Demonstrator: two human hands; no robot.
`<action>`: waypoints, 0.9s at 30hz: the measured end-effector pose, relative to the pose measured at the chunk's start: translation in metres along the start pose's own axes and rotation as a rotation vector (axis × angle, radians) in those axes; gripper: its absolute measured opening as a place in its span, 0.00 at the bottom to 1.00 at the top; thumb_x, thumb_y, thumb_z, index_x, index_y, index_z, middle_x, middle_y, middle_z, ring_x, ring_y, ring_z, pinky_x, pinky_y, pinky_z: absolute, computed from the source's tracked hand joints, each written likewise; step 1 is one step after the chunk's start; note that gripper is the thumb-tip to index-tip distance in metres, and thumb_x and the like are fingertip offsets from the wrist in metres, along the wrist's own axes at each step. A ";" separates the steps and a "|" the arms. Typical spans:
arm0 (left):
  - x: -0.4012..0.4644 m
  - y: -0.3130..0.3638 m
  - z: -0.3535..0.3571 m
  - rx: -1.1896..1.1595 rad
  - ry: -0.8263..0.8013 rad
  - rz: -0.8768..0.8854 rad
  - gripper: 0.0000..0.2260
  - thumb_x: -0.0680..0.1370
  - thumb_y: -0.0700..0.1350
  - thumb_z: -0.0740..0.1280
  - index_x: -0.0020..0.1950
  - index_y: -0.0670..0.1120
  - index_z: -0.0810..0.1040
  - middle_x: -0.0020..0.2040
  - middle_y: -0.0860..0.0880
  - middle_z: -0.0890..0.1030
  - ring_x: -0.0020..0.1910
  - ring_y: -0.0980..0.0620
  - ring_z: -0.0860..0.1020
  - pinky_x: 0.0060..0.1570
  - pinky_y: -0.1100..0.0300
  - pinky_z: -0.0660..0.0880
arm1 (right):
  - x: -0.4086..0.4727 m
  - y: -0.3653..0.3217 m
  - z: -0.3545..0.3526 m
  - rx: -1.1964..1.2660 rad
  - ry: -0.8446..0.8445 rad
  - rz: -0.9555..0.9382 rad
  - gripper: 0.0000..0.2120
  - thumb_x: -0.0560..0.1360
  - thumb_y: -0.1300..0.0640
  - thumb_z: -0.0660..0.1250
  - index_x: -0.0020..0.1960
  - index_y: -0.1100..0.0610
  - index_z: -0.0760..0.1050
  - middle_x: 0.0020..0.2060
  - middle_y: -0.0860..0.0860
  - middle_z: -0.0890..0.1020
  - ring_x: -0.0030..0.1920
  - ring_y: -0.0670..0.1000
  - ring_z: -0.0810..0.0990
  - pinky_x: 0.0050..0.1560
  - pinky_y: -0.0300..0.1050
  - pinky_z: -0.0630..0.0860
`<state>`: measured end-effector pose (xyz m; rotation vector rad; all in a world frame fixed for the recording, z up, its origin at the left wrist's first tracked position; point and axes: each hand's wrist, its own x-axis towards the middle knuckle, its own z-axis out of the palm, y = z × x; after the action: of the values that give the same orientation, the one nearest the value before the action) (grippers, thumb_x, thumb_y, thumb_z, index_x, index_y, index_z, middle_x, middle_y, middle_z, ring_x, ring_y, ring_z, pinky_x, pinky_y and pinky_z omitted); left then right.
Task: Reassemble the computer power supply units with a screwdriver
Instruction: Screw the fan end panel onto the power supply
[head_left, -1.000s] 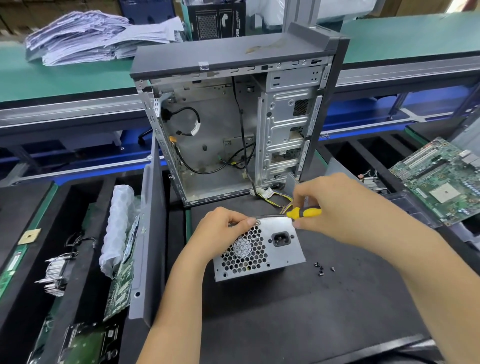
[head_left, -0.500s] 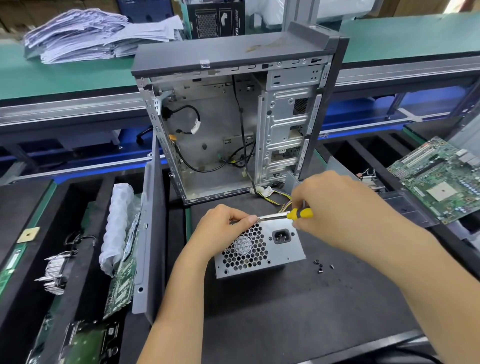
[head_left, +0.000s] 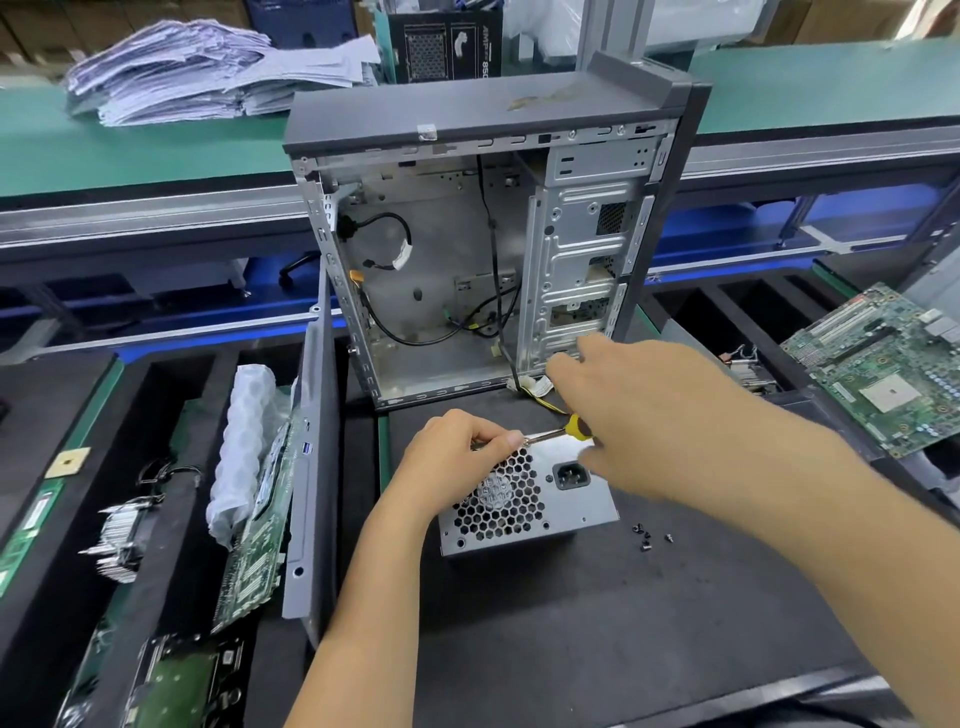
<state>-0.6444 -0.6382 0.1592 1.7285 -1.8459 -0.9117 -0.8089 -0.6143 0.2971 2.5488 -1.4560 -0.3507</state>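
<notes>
A silver power supply unit (head_left: 576, 506) with a honeycomb fan grille and a black socket stands on the black mat (head_left: 597, 623). My left hand (head_left: 454, 457) rests on its top left corner, fingers pinching the tip end of the screwdriver shaft. My right hand (head_left: 649, 415) holds the yellow-handled screwdriver (head_left: 574, 427), which lies nearly level along the unit's top edge. Three small black screws (head_left: 647, 535) lie on the mat to the right of the unit.
An open, stripped computer case (head_left: 467, 260) stands upright just behind the unit, cables trailing out. Its grey side panel (head_left: 311, 467) leans at the left beside circuit boards and bubble wrap. A green motherboard (head_left: 883, 369) sits at the right. Paper stacks lie on the far green bench.
My right hand has shifted on the screwdriver handle, its fingers spreading more. The screwdriver stays at the unit's top edge and my left hand keeps its place.
</notes>
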 end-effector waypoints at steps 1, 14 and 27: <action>0.000 0.000 0.000 -0.002 0.005 0.002 0.19 0.80 0.57 0.63 0.42 0.43 0.81 0.29 0.51 0.64 0.28 0.54 0.60 0.35 0.56 0.62 | 0.001 0.003 0.001 0.036 -0.007 -0.020 0.16 0.73 0.54 0.67 0.47 0.54 0.58 0.41 0.51 0.65 0.33 0.51 0.68 0.28 0.42 0.62; 0.004 0.000 0.002 0.027 0.041 0.017 0.20 0.81 0.56 0.63 0.41 0.39 0.79 0.28 0.51 0.60 0.27 0.53 0.58 0.32 0.57 0.61 | 0.004 0.021 0.012 -0.129 0.072 -0.042 0.12 0.79 0.47 0.61 0.46 0.51 0.59 0.32 0.49 0.63 0.32 0.54 0.65 0.26 0.43 0.53; 0.001 0.005 0.002 0.037 0.021 0.020 0.23 0.81 0.53 0.63 0.30 0.47 0.60 0.26 0.52 0.56 0.29 0.51 0.56 0.33 0.57 0.59 | 0.029 0.010 -0.017 -0.264 0.091 -0.197 0.22 0.77 0.57 0.64 0.33 0.55 0.53 0.30 0.50 0.61 0.28 0.51 0.62 0.27 0.41 0.54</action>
<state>-0.6493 -0.6387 0.1616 1.7318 -1.8745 -0.8536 -0.7978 -0.6438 0.3125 2.4606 -1.0518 -0.4187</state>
